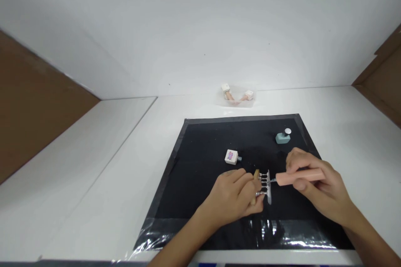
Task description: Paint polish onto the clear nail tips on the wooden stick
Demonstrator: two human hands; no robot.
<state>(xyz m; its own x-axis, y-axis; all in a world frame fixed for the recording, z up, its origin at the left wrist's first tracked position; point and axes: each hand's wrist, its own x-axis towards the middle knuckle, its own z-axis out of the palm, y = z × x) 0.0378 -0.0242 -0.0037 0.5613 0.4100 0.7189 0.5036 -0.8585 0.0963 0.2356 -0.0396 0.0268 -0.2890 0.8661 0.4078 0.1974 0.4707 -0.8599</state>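
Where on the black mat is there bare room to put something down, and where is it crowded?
Free: the mat's left part, from its left edge to the white cube, and the far strip behind the cube. Crowded: near right, where the left hand holds a rack of pins and the right hand a pink tool, below the teal piece.

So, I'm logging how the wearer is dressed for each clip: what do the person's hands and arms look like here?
Both are bare. The left hand and right hand wear no gloves, and no rings, watch or bracelet show. The forearms are uncovered to the picture's lower edge, with no sleeve in view.
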